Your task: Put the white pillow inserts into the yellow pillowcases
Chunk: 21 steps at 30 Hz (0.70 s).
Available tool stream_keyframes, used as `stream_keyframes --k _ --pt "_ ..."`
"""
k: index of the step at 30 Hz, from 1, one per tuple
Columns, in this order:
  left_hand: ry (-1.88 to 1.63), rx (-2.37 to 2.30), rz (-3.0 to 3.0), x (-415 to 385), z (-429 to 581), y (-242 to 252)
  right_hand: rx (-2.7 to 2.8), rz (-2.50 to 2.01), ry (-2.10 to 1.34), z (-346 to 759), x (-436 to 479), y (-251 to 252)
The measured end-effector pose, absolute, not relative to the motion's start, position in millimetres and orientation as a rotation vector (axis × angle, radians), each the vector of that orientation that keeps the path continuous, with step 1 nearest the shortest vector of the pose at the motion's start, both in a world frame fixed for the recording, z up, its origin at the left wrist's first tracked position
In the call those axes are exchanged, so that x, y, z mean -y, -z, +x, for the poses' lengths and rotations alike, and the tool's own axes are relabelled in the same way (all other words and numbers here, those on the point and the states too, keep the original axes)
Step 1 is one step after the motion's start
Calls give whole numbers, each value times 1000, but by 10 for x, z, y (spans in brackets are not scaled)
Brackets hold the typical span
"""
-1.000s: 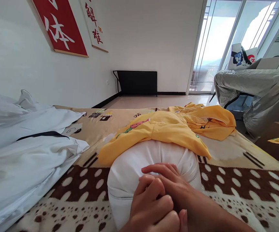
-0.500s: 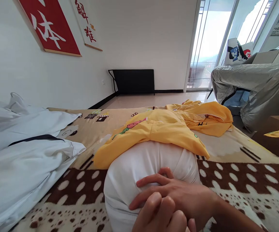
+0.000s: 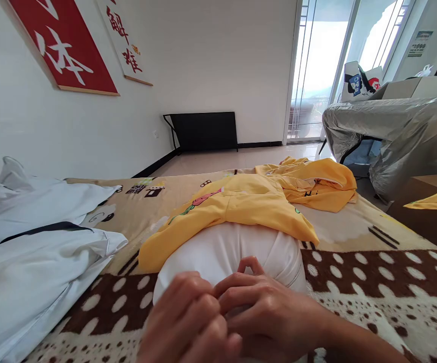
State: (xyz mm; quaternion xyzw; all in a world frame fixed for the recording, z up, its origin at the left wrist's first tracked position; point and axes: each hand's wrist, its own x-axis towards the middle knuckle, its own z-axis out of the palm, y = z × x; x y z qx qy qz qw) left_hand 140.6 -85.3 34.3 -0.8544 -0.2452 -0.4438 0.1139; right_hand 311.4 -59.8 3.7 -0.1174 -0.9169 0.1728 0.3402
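Note:
A plump white bundle (image 3: 218, 252), smooth like a pillow, lies on the bed in front of me. My right hand (image 3: 267, 307) reaches over it from the right, fingers bent, little finger set apart. Its thumb and fingertips are hidden, so what it grips cannot be made out. Close in front, my left hand (image 3: 188, 322) is curled and a little blurred; whatever lies in its fingers is out of sight. Both hands meet over the near part of the bundle. Yellow printed clothing (image 3: 249, 199) drapes over the bundle's far side and spreads beyond it.
White clothing with a black strip (image 3: 63, 252) lies at the left. Beneath is a patterned brown and beige blanket (image 3: 358, 272). A cardboard box (image 3: 423, 201) with yellow cloth is at the right, near a plastic-covered table (image 3: 385, 113). A black folded panel (image 3: 203, 131) leans by the wall.
My left hand has moved up and left, beside the right hand's fingers. The right hand's fingers have bent more. The whole view has shifted slightly.

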Motion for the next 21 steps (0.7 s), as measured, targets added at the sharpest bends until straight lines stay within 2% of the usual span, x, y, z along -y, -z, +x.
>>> stream_keyframes --k 6,12,14,17,21 --pt "1279 1260 -2315 317 773 -516 2094 -484 -603 3257 678 -281" --pt "873 1513 -2890 92 529 -458 1835 -629 -777 3534 659 -342" --pt "850 1493 -2977 87 514 -470 1790 -648 -781 3608 624 -343" --pt "1018 1427 -2972 84 602 -443 1735 -678 -743 3643 584 -331" --pt "1530 1190 -2779 17 851 -208 1730 -668 -648 3521 572 -285"
